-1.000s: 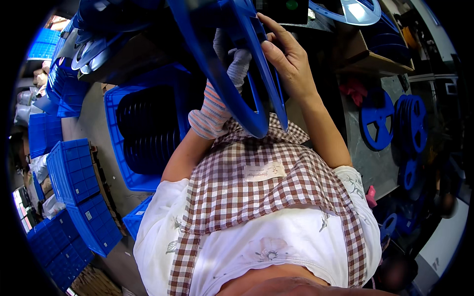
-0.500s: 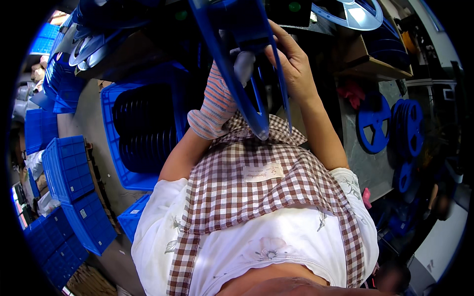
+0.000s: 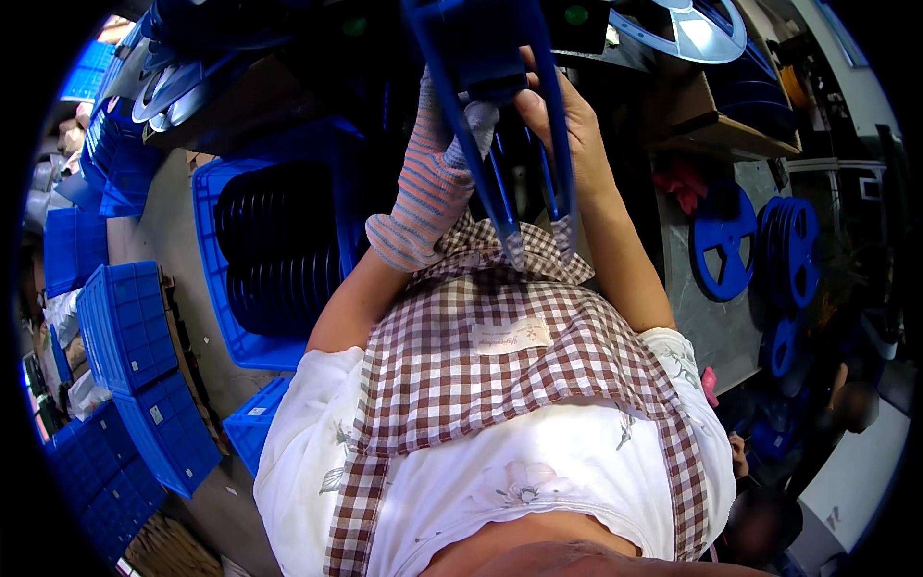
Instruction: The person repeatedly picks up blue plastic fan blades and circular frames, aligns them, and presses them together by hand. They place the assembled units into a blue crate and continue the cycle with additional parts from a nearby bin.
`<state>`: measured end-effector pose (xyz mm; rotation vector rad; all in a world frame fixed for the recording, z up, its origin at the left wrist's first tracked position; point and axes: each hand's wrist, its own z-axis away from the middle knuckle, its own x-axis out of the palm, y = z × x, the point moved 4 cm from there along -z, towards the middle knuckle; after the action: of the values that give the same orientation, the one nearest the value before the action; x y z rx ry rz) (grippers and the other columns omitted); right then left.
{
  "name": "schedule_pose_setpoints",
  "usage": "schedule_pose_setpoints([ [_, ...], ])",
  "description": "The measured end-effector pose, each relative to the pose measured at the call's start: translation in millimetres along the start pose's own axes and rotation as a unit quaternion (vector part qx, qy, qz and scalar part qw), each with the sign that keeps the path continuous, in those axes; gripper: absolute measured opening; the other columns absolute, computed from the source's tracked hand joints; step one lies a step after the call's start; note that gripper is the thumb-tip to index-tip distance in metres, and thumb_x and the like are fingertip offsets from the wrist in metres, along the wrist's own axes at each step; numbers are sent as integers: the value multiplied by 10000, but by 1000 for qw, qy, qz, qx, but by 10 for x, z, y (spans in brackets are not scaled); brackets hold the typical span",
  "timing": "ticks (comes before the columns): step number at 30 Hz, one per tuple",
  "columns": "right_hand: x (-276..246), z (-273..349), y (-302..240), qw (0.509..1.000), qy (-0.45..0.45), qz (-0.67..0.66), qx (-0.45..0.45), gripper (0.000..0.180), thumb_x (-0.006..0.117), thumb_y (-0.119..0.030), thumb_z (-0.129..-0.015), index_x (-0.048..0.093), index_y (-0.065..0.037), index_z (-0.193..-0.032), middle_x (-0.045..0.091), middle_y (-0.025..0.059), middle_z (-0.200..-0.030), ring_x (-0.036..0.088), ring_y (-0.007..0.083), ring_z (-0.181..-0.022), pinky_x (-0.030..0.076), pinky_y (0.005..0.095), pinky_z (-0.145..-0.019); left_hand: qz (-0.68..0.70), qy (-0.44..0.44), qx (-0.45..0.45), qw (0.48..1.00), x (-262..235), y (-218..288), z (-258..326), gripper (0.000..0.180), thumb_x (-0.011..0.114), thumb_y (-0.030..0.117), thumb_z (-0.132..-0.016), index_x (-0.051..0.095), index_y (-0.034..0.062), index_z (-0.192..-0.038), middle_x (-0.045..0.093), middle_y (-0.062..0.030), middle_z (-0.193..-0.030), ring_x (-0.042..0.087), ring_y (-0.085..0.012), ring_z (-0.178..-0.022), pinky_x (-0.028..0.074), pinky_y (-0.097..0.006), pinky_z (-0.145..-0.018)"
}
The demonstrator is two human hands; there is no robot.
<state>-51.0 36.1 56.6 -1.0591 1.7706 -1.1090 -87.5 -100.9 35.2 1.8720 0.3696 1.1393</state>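
A blue plastic reel (image 3: 488,60) stands edge-on in front of my chest, its two flanges facing left and right. My left hand (image 3: 433,183), in a striped orange and grey glove, grips the left flange, its thumb reaching in between the flanges. On the other side, my bare right hand (image 3: 577,125) pinches the right flange, thumb inside and fingers at the outer face. Some fingertips of both hands are hidden by the reel or lost in dark shadow.
To my left, a blue crate (image 3: 207,260) holds rows of black discs, near stacked blue crates (image 3: 130,327). To my right, more blue reels (image 3: 728,240) rest on a grey surface (image 3: 678,288) beside a pink cloth (image 3: 683,185). A cardboard box (image 3: 721,130) and pale reel (image 3: 707,34) lie beyond.
The reel has shifted right and turned, so its flanges now stand more upright and evenly spaced. Both hands stay on it. A person's hand has appeared at the lower right.
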Motion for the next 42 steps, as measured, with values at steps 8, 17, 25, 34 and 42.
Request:
schedule_pose_setpoints([
  [8,35,15,-14,997,-12,-75,13,556,622,-403,-888,508,-145,-1367,509,0,-903,520,85,-820,456,237,-750,-149,-58,57,986,23,104,-79,843,643,328,-898,80,227,-1517,467,-100,-1315,491,-211,-1196,420,-352,-1024],
  [17,38,-68,-25,997,-12,-66,36,555,563,-425,-917,481,-136,-1383,556,-9,-862,524,62,-795,444,225,-746,-205,-33,-6,978,45,128,-188,813,597,239,-933,35,235,-1520,574,-58,-920,571,-134,-852,493,-291,-824],
  [25,61,-90,-136,997,-20,-64,28,531,533,-385,-937,471,-107,-1385,547,-24,-809,510,42,-746,431,201,-700,-215,-25,11,976,63,148,-173,769,589,231,-938,77,215,-1511,571,-60,-979,574,-137,-894,504,-288,-838],
  [34,22,-8,-178,996,18,-23,80,600,514,-447,-926,437,-94,-1404,566,112,-1253,500,210,-1214,355,344,-1054,-205,-21,24,978,54,135,-144,721,580,222,-943,124,194,-1501,567,-63,-1047,577,-141,-942,515,-284,-853],
  [42,51,-76,-143,1000,11,-5,23,565,574,-446,-897,516,-111,-1349,504,34,-998,497,137,-942,402,299,-861,-194,-20,48,980,59,112,-146,679,572,215,-948,166,175,-1492,564,-66,-1106,580,-144,-985,525,-281,-867],
])
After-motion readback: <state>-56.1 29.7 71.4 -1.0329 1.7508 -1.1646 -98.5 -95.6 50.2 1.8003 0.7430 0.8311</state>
